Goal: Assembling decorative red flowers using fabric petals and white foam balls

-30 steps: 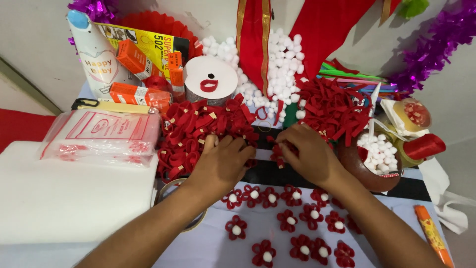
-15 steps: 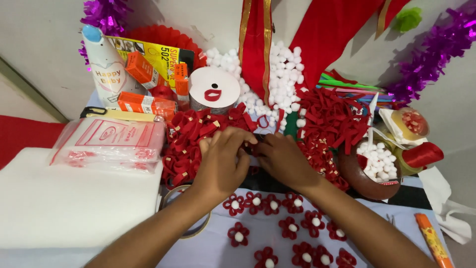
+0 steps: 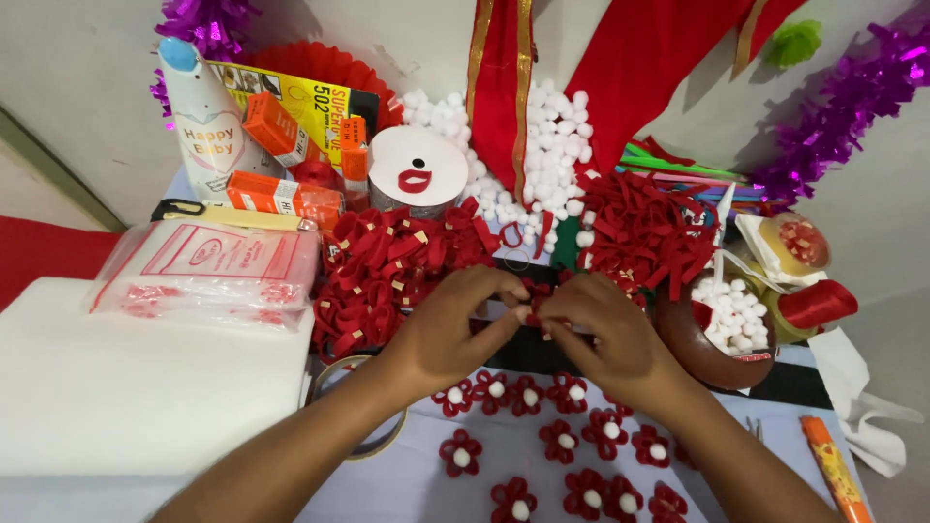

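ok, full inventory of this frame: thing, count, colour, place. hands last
ribbon loops: large pile, red, centre left behind the hands
ribbon strips: second pile, red, centre right
ribbon flowers: more than ten, red with white pompom centres, on the pale cloth in front
pompoms: many, white, heaped at the back
bowl: one, brown, holding white pompoms, right
tinsel: purple, back right, more at back left
glue boxes: several, orange, back left
plastic bag: one, clear with red print, left
foam sheet: one, white, front left
tape roll: one, clear, under the left forearm
left hand: one, pinching a small red piece, centre
right hand: one, fingertips meeting the left's
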